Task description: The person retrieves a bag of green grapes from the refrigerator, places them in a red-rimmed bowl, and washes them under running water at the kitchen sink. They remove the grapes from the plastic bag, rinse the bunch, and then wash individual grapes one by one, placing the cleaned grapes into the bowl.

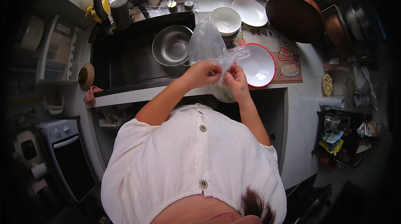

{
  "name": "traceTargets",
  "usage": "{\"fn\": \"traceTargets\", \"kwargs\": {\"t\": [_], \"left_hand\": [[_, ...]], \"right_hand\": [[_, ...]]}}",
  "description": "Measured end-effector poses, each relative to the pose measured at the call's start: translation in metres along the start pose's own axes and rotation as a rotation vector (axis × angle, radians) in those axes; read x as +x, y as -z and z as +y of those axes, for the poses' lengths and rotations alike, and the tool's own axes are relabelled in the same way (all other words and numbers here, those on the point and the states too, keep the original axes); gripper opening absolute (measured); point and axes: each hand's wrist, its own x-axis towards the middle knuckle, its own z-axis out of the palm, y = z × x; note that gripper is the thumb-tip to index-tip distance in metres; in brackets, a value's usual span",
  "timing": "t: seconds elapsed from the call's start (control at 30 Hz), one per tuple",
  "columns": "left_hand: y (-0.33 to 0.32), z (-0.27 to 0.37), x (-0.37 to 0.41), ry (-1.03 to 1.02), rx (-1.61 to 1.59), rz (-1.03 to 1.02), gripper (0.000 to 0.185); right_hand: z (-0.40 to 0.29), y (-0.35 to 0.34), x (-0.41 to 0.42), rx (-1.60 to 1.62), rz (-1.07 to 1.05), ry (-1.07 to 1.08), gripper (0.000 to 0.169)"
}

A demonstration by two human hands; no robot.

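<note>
A clear plastic bag is gathered between my two hands, near the counter's front edge. My left hand pinches the bag from the left, and my right hand grips its twisted part from the right. The lower portion of the bag hangs below my fingers with something pale green inside, too blurred to name. Beyond my right hand lies a white bowl with a red rim. A metal basin sits in the dark sink, left of the bag. Behind the bag, a white bowl rests on other dishes.
The dark sink has a tall faucet at its back left. A white plate lies behind the bowls, beside a large round wooden board. A pink cloth hangs at the left counter edge. A dish of pale pieces stands right.
</note>
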Motion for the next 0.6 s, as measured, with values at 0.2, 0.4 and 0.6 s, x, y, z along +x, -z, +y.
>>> {"fn": "traceTargets", "kwargs": {"t": [0.2,0.4,0.6], "left_hand": [[-0.004,-0.011,-0.003,-0.336,0.49,0.135,0.018],[-0.008,-0.018,-0.002,-0.375,0.686,0.133,0.018],[-0.009,-0.012,0.0,-0.446,0.63,0.234,0.015]], "right_hand": [[-0.008,-0.007,-0.002,-0.028,-0.074,-0.042,0.023],[-0.007,-0.006,-0.003,-0.022,-0.061,-0.074,0.022],[0.008,-0.004,-0.005,0.204,0.067,-0.098,0.016]]}}
